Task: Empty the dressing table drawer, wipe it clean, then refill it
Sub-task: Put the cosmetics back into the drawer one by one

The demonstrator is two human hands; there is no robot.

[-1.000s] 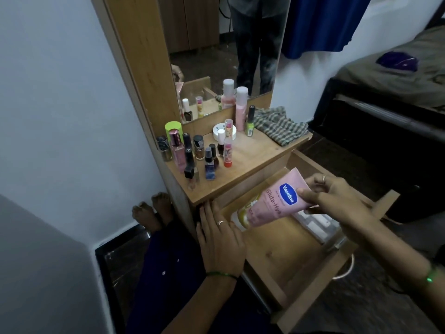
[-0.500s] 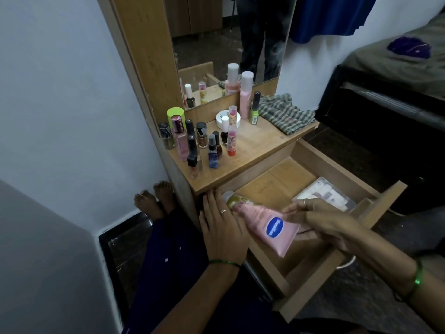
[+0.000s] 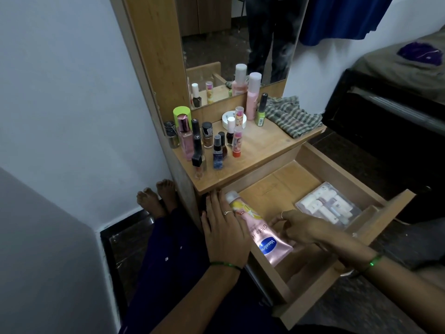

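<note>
Tube (image 3: 261,233) lowered into drawer (image 3: 395,208) | R hand (image 3: 301,229) gripping it | L hand (image 3: 225,231) flat, released

Pink tube (image 3: 262,233) with blue logo; green-grey checked cloth (image 3: 292,116); lime-green cap (image 3: 182,113)

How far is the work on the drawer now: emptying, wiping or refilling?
It looks like refilling. The clear pouch already lies in the drawer. The right hand is laying the pink tube inside it, while the left hand rests flat on the drawer's side. The small bottles stand on the tabletop, not yet returned.
</note>
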